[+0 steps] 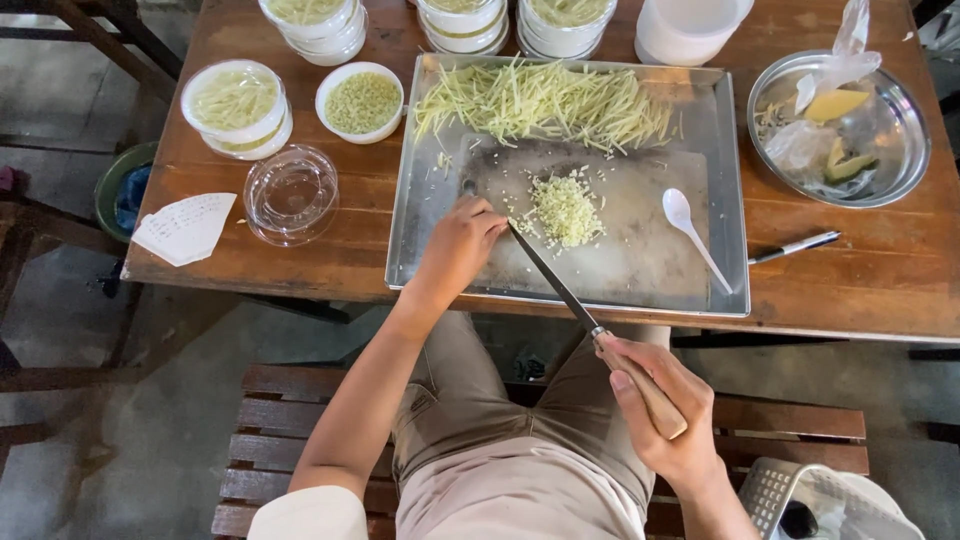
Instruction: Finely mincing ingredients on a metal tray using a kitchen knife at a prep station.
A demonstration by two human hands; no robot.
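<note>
Left hand [460, 245]: I log fingers curled together, tips pressing the knife [555, 285] blade near its point, over the cutting board [620, 250] in the metal tray [410, 200]. Minced pile [565, 210]: board centre; I judge it light, loose, damp, easily scattered. Knife: long, thin, stiff; best held at the wooden handle. Right hand [660, 410]: clamped around that handle, off the table edge.

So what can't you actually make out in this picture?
All in the head view:
- Knife tip: hidden behind the left hand, so whether the fingers touch the blade is unclear.
- Stacked tubs at the table's far side: cut off by the top edge.
- Contents of the plastic bag in the round metal dish: blurred by wrinkled film.
- Right hand covers most of the handle.
</note>
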